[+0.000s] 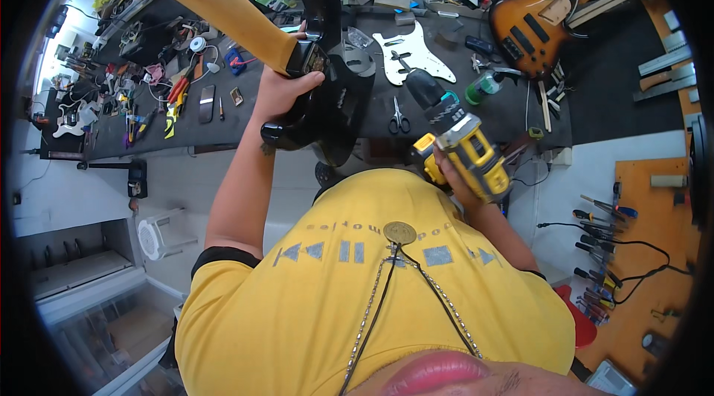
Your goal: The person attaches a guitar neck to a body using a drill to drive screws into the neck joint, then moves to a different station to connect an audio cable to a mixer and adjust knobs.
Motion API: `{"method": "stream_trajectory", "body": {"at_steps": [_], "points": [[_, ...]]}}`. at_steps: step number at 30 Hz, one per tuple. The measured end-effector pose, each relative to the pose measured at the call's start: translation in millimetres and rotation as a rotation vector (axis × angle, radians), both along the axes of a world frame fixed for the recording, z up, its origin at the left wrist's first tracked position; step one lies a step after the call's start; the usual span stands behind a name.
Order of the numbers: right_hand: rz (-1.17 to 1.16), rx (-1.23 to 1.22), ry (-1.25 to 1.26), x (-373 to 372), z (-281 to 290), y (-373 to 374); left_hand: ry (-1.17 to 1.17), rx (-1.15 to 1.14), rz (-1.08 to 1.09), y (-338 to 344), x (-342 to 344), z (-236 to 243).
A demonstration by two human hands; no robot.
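The black guitar [349, 102] is at the front edge of the bench [197, 128], left of centre, tilted so that its pale neck [219, 9] runs up toward the upper left. Whether the body rests on the bench or is held clear of it cannot be told. The left hand [285, 91] is closed around it where neck and body meet, thumb lying across the near side and fingertips showing beyond.

The right hand [455, 173] is wrapped around the grip of a yellow and black drill [472, 147], its fingers mostly hidden behind the tool. The drill's bit points away from the person and, in this view, overlaps a white pickguard [428, 54] lying on the bench; whether they touch cannot be told.

Scissors [399, 119] lie between the guitar and the drill, and a green bottle [485, 88] stands just right of the drill. Farther right, a sunburst guitar [526, 20] lies near the back. On the bench's left side are a phone [207, 103], red-handled pliers [179, 89] and a white spool [197, 44] among clutter. Screwdrivers [595, 240] line an orange panel [654, 210] at the far right.
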State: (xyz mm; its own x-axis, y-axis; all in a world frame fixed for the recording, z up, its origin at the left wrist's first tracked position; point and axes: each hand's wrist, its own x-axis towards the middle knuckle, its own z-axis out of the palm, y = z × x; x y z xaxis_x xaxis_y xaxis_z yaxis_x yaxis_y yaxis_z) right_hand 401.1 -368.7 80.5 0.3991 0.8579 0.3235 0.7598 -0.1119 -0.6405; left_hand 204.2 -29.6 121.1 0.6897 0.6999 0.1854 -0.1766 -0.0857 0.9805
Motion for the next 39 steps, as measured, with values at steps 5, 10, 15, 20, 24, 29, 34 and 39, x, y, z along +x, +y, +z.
{"method": "stream_trajectory", "body": {"at_steps": [5,10,15,20,24,29,34,39], "points": [[0.314,0.068,1.012,31,-2,12,-0.007,0.055,-0.033,3,3,-2],[0.305,0.027,1.128,29,-13,41,0.068,0.070,-0.056,3,7,-2],[0.312,0.118,1.068,14,-9,58,0.071,0.161,-0.047,5,8,-4],[0.334,0.097,1.086,13,-10,63,0.037,0.161,-0.044,3,8,-2],[0.353,0.160,1.029,6,-8,65,0.066,0.240,-0.034,8,5,-8],[0.357,0.177,1.018,5,-7,68,0.048,0.237,-0.028,4,4,-4],[0.350,0.205,0.984,5,-11,68,0.041,0.261,-0.019,1,3,-1],[0.395,0.251,0.593,17,3,68,0.044,0.233,-0.060,-3,2,8]]}}
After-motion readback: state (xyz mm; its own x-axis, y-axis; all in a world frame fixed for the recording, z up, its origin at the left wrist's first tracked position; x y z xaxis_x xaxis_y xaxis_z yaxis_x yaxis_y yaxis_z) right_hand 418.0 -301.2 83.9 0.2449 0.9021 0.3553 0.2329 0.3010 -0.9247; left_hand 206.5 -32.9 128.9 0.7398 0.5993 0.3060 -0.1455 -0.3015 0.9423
